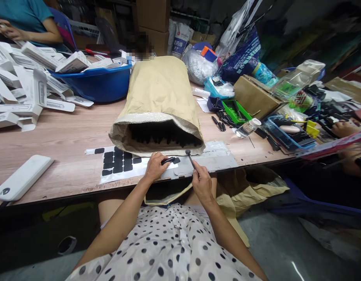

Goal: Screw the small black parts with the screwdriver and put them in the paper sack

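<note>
**Small parts at the edge of the surface**

Our left hand (154, 167) pinches a short black part (168, 160) just above the sticker sheet (116, 162). Our right hand (201, 180) grips a thin round-tipped tool (190, 157), its head just beside the part. Both hands work close to the near edge of the surface (66, 136), so we judge a loosened pinch could drop the part into our lap or onto the floor. The open sack (158, 113) lies right behind; a nudge from the tool may spill its dark contents. The phone-like white case (22, 177) sits near the edge too.
</note>
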Available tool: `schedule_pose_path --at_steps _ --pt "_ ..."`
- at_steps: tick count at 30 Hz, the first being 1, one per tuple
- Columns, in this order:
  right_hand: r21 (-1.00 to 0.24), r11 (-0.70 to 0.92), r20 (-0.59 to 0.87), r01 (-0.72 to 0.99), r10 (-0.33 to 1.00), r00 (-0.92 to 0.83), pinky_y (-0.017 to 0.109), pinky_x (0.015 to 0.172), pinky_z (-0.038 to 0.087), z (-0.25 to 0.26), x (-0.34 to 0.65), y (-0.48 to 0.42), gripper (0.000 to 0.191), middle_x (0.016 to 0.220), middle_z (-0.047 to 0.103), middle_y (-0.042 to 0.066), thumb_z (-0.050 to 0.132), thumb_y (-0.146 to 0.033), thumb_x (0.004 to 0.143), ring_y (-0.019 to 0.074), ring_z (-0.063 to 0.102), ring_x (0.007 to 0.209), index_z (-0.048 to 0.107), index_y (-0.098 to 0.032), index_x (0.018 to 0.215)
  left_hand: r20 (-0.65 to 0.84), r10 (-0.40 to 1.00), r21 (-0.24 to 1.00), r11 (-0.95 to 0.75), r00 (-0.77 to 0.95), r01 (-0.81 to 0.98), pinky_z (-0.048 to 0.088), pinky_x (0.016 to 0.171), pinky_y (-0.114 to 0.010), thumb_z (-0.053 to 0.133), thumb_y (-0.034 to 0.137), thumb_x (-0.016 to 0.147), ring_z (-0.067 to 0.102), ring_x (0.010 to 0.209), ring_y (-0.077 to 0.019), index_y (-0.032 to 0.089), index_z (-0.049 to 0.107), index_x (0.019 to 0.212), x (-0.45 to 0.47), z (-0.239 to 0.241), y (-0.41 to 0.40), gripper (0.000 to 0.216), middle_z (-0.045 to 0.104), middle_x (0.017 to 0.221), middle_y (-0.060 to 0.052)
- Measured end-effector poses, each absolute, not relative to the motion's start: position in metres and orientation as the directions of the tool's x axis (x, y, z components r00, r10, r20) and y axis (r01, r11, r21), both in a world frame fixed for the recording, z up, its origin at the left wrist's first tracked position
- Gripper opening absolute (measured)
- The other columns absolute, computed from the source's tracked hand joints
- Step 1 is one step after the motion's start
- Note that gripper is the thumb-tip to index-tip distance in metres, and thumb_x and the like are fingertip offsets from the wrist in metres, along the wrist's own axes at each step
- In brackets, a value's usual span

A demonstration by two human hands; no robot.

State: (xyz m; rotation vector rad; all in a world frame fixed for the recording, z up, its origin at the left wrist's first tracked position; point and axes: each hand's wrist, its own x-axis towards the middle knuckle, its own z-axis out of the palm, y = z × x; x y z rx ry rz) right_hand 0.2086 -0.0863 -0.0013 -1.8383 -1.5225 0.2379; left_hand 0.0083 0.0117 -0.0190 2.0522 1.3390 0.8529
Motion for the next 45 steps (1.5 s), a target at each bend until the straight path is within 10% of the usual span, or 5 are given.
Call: schedule_pose_path --at_steps 9,36,45 --pt "-0.358 -0.197 0.287 0.913 0.907 0.308 0.022 0.055 0.037 -0.014 0.204 -0.092 0.047 0.098 0.053 0.005 0.044 -0.013 0.091 0.0133 0.053 0.073 0.07 -0.029 0.126 0.204 0.922 0.733 -0.366 0.329 0.573 0.049 0.085 -0.037 0.062 0.03 0.088 0.056 0.09 -0.0224 0.024 0.075 0.095 0.005 -0.016 0.011 0.016 0.063 0.084 -0.003" --pt "-0.249 -0.198 0.213 0.948 0.944 0.253 0.022 0.05 0.034 -0.009 0.199 -0.088 0.055 0.101 0.052 0.005 0.051 -0.009 0.085 0.0098 0.047 0.061 0.065 -0.033 0.133 0.214 0.872 0.737 -0.44 0.44 0.513 0.048 0.09 -0.037 0.043 0.033 0.098 0.06 0.096 -0.0228 0.023 0.065 0.108 0.002 0.001 -0.018 0.026 0.069 0.103 -0.006" --pt "-0.279 -0.159 0.263 0.947 0.936 0.235 0.02 0.049 0.035 -0.013 0.201 -0.089 0.054 0.101 0.05 0.006 0.049 -0.009 0.085 0.0097 0.047 0.061 0.066 -0.031 0.132 -0.21 0.78 0.685 -0.313 0.589 0.658 0.05 0.085 -0.031 0.041 0.037 0.1 0.069 0.099 -0.0227 0.029 0.065 0.116 -0.01 -0.022 -0.088 0.03 0.074 0.109 -0.004"
